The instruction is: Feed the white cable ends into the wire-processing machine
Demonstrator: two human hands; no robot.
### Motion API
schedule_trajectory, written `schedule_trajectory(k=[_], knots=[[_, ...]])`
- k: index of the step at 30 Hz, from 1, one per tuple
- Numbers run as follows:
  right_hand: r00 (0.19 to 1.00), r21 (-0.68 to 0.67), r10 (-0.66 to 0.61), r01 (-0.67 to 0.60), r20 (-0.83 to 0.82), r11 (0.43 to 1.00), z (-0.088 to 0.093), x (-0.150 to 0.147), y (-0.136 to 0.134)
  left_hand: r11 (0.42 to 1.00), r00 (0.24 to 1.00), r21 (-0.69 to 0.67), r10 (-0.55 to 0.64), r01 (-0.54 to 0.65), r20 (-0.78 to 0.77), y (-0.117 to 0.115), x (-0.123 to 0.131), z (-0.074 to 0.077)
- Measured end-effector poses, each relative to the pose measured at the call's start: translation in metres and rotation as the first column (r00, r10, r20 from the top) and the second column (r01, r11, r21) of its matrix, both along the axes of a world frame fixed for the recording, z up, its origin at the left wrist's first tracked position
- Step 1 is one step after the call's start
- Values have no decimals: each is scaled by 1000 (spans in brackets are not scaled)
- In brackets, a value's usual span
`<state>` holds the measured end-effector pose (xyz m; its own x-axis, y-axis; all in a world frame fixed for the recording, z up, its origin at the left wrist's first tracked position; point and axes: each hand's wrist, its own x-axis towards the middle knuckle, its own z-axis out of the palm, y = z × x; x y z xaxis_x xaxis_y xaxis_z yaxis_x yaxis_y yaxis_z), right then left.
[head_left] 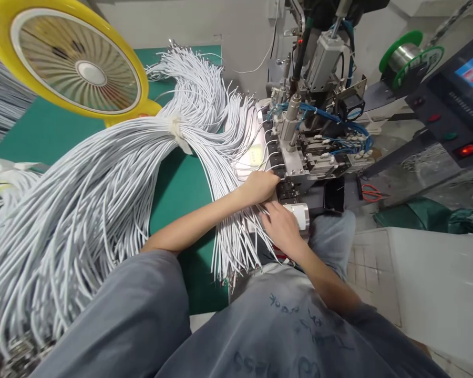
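My left hand [262,186] is curled closed at the front edge of a wire-processing machine [291,126]; its fingertips are turned away, so what they hold is hidden. Just below it, my right hand [281,226] has its fingers bent together on a white wire at the edge of the hanging bundle. The large bundle of white wires [102,152] is tied with a pale band [176,128] and fans out beneath my left forearm. Several single wires curve into the machine's front above my left hand.
A yellow fan [142,68] stands at the left over the green tabletop [193,178]. Another wire bundle [11,181] lies at far left. To the right are a solder spool [404,58], a control box [453,105], a phone [333,195] and red-handled cutters [372,193].
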<state>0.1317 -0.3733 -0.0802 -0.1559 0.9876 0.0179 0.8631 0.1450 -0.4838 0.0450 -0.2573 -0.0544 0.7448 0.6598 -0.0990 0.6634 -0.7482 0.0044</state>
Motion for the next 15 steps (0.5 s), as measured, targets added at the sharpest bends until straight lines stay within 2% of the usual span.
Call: schedule_trajectory(k=[2,4,10,13,15], knots=[[989,-33,10,-6,147,999,3,-7,8,1000,1000,-20,6,-6,-2,1,0,3],[976,-57,32,-20,217,998,4,-9,14,1000,1000,-24,3,-3,-8,1,-1,5],[974,-90,51,-32,219,995,4,-8,16,1000,1000,-19,-7,7,-1,-4,-1,10],[984,-130,33,-10,174,991,10,-3,12,993,983,-104,-33,53,181,-10,2,14],[995,-159,32,-16,96,987,15,7,8,974,927,-178,-63,138,371,-17,5,18]])
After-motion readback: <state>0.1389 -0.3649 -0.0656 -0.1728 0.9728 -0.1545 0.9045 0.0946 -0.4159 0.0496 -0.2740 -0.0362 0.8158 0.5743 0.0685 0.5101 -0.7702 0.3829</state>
